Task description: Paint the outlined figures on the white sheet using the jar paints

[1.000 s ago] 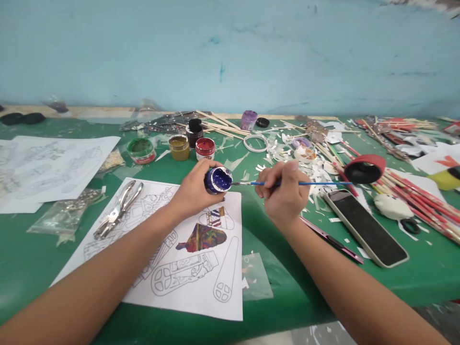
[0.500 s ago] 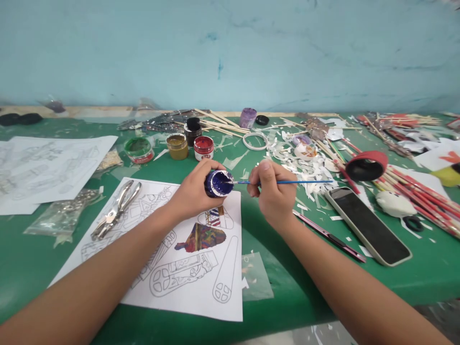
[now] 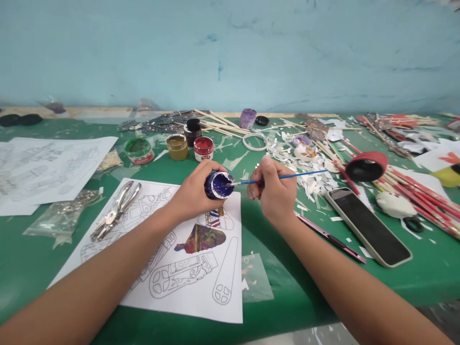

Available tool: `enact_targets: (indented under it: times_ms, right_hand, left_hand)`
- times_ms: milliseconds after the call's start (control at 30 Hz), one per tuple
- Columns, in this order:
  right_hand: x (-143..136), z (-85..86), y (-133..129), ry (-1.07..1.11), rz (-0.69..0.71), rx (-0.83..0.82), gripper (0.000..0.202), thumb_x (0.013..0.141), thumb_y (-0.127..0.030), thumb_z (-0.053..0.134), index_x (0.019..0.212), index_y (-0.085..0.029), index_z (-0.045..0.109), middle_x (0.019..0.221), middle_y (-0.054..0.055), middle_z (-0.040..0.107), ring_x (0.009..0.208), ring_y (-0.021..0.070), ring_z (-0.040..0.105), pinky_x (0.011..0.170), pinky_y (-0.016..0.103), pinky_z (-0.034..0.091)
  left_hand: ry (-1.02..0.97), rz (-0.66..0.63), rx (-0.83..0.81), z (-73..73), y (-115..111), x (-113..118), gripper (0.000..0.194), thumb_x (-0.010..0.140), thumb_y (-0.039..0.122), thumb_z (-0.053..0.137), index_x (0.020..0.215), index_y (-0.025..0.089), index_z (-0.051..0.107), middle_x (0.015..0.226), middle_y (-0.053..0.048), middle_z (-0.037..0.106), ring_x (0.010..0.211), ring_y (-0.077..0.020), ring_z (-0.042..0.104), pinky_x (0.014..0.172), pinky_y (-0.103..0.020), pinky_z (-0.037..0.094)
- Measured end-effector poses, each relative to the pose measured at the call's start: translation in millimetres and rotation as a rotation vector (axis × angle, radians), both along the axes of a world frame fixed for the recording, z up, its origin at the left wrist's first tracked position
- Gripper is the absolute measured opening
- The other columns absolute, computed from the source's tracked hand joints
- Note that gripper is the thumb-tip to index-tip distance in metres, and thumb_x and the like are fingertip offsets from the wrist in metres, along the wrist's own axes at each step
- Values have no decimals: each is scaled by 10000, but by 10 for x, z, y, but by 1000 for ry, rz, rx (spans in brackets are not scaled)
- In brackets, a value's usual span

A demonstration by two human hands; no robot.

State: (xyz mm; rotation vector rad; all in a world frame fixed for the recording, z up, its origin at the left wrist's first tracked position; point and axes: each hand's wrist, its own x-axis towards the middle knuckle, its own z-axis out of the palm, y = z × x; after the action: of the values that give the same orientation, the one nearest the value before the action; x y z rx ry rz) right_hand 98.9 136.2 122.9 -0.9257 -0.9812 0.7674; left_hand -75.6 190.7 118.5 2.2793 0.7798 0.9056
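Note:
My left hand (image 3: 197, 188) is wrapped round a small jar of dark blue paint (image 3: 220, 184), tilted so its mouth faces right. Between the fingers of my right hand (image 3: 273, 189) is a thin blue paintbrush (image 3: 297, 174); its tip reaches into the jar's mouth. Below both hands lies a white sheet with line drawings (image 3: 230, 211), one shape on it filled with dark mixed colours. Metal hole-punch pliers (image 3: 115, 211) rest on the sheet's upper left.
Behind stand open jars of green paint (image 3: 138, 151), ochre paint (image 3: 177, 147) and red paint (image 3: 203, 149). To the right lie a pink cutter knife (image 3: 330, 237), a phone (image 3: 370, 225), a tape roll (image 3: 367, 166), paper scraps and red sticks. More drawing sheets (image 3: 53, 167) are at left.
The brush has tilted, its rear end rising and its tip dipping slightly at the jar's mouth. My right hand turned a little; the left hand and jar stayed almost still.

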Motion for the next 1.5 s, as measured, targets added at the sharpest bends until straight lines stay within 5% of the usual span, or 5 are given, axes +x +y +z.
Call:
enact_targets:
  times_ms: [433, 800, 1500]
  right_hand:
    - [-20, 19, -16, 103, 69, -29, 441, 833, -548, 686, 593, -222, 512, 358, -85, 505, 266, 87, 454, 289, 211, 372]
    - [-3, 30, 22, 189, 74, -41, 452, 802, -565, 715, 587, -221, 515, 356, -86, 494, 261, 86, 443, 302, 222, 408]
    - [4, 22, 3, 110, 68, -12, 467, 831, -507, 696, 502, -195, 583, 429, -28, 525, 369, 96, 503, 387, 238, 375]
  left_hand:
    - [90, -43, 21, 37, -98, 34, 495, 652, 108, 681, 1115, 235, 563, 1138, -31, 566, 1056, -216, 598, 914, -339, 497]
    - [13, 63, -36, 52, -99, 48, 418, 681, 163, 718, 1065, 222, 565, 1091, -29, 590, 1019, -212, 606, 898, -333, 492]
    - [28, 74, -70, 59, -103, 44, 414, 683, 191, 728, 1062, 229, 567, 1096, -21, 597, 1026, -220, 621, 890, -339, 494]
